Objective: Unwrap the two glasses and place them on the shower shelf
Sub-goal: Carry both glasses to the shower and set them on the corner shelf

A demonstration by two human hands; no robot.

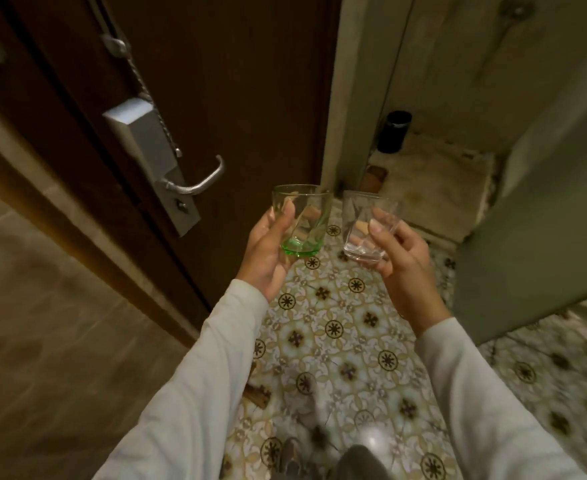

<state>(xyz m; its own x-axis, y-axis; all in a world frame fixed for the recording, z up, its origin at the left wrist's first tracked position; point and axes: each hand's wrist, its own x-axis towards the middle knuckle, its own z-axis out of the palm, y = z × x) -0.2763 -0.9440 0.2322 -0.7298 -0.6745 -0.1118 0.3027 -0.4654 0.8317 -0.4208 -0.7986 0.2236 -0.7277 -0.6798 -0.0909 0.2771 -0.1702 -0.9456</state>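
My left hand holds a green-tinted glass upright, thumb on its near side and fingers behind it. A clear glass sits upright in my right hand, gripped the same way. Both glasses are bare, with no wrapping on them, and are held side by side in front of me above the patterned floor tiles. No shower shelf can be made out in this view.
A dark wooden door with a metal lever handle and lock plate stands open on the left. Ahead lie a pale stone step and a black cylindrical container. A grey-green panel juts in from the right.
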